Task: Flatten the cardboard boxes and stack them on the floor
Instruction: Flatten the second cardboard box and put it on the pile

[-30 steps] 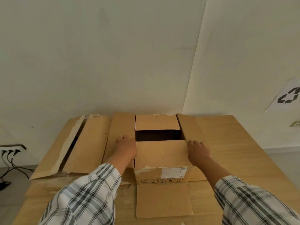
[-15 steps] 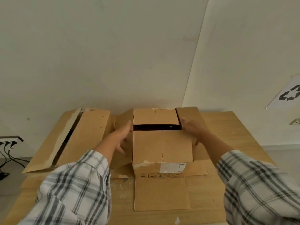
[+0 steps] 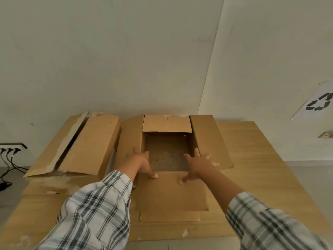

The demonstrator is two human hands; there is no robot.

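Observation:
An open brown cardboard box [image 3: 167, 127] sits in the middle with all of its top flaps spread outward, and its dark inside is visible. The near flap [image 3: 171, 193] lies folded toward me. My left hand [image 3: 142, 163] is splayed over the box's near left corner, fingers on the left flap and thumb on the near flap. At the near right corner my right hand [image 3: 198, 165] rests the same way, with fingers on the right flap [image 3: 210, 139]. Neither hand grips anything.
A second cardboard box [image 3: 86, 143] lies to the left, partly collapsed with a dark gap. Both rest on a large flat cardboard sheet [image 3: 252, 159]. White walls stand close behind. Plugs and cables [image 3: 9, 154] hang at far left. A recycling sign [image 3: 319, 103] is on the right wall.
The near flap, which covered the box's top, has been folded out toward me, exposing the inside. Both hands moved from the far side flaps back to the near corners.

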